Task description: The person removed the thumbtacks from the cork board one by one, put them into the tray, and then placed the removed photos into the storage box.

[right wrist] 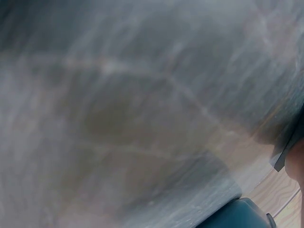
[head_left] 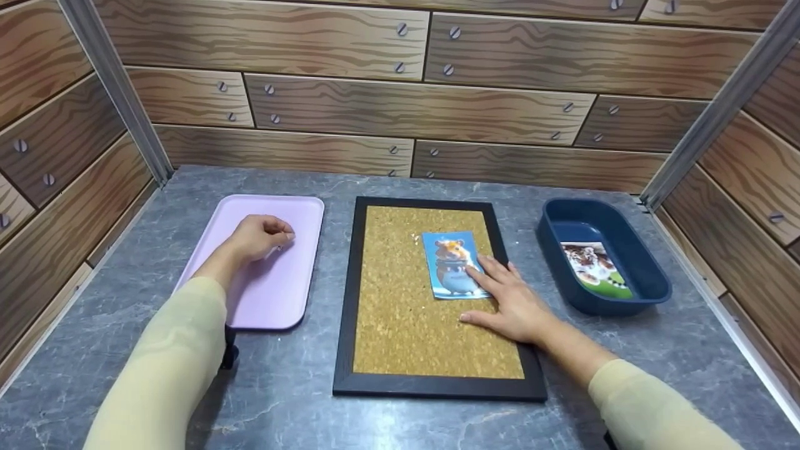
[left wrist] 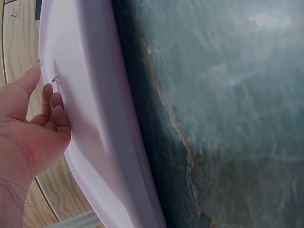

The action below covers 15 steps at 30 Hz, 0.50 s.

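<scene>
My left hand point(head_left: 257, 237) is low over the lilac tray point(head_left: 294, 300), its fingers bent and the thumb tip near the index fingertip. Just by those fingers is a tiny shiny piece point(left wrist: 55, 79), perhaps a pin; I cannot tell whether the fingertips pinch anything. My right hand point(head_left: 515, 303) rests spread over the right side of the cork board point(head_left: 406, 337), fingertips on the edge of a picture card point(head_left: 453, 262). The blue card shows a hamster in a round pot. Small whitish bits point(head_left: 415, 237) are beside its upper left corner.
Right of the board stands a deep navy bin point(head_left: 644, 262), holding a card with an animal picture point(head_left: 594, 269). A black frame point(head_left: 347, 300) borders the cork. Wood-patterned panels point(head_left: 337, 106) enclose the grey marbled table point(head_left: 281, 400) at the back and sides.
</scene>
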Each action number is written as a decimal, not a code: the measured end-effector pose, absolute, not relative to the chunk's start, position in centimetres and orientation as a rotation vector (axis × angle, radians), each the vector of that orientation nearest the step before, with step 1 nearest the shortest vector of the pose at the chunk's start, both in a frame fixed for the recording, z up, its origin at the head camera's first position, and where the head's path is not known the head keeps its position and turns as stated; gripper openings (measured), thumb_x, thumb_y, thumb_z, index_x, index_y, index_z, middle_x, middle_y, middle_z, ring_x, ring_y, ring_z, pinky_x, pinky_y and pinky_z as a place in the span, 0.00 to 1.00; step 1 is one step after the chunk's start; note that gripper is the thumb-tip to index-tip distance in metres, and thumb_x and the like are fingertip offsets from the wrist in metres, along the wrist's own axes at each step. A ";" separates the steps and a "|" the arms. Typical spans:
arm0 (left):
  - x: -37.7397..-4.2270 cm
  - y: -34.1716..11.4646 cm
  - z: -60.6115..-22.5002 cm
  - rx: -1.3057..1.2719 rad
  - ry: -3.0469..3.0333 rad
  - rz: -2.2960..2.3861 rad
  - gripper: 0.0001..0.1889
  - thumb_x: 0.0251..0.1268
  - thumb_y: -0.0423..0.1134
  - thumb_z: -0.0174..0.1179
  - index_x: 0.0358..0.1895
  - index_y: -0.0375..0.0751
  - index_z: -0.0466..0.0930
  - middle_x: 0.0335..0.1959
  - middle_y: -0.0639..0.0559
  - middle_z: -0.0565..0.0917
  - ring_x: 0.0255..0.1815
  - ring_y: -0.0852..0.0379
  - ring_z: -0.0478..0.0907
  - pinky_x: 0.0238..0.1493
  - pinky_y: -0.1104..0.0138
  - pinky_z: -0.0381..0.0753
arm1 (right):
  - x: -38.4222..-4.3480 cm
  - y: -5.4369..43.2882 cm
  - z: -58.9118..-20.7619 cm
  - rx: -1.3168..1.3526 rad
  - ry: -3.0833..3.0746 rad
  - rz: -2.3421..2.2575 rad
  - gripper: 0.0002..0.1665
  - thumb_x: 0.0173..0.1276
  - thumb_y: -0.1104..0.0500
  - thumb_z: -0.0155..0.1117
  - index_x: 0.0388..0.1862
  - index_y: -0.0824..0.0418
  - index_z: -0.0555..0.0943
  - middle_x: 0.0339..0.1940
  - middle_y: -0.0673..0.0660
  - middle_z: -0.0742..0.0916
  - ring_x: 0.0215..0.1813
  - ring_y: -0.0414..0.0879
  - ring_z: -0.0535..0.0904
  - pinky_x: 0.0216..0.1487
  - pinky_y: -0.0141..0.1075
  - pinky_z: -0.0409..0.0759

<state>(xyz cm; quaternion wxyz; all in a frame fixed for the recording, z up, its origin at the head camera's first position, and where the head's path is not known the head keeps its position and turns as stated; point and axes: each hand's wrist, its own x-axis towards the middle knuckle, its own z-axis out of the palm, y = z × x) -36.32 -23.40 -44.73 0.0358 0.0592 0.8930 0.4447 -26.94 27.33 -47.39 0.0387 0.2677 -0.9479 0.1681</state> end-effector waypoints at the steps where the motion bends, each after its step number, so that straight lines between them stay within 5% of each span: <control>1: -36.3 -23.4 -44.8 0.184 2.742 1.367 0.10 0.75 0.33 0.64 0.50 0.28 0.87 0.36 0.50 0.86 0.37 0.57 0.77 0.37 0.70 0.74 | -26.9 27.3 -47.4 0.821 -2.908 0.517 0.57 0.66 0.26 0.69 0.85 0.55 0.66 0.87 0.62 0.62 0.86 0.61 0.53 0.83 0.61 0.45; 15: -36.2 -23.4 -44.8 0.170 2.738 1.387 0.11 0.74 0.33 0.65 0.51 0.29 0.87 0.37 0.50 0.87 0.36 0.60 0.77 0.36 0.71 0.74 | -27.0 27.3 -47.5 0.830 -2.897 0.527 0.57 0.66 0.27 0.70 0.84 0.56 0.66 0.86 0.63 0.61 0.86 0.61 0.53 0.83 0.62 0.45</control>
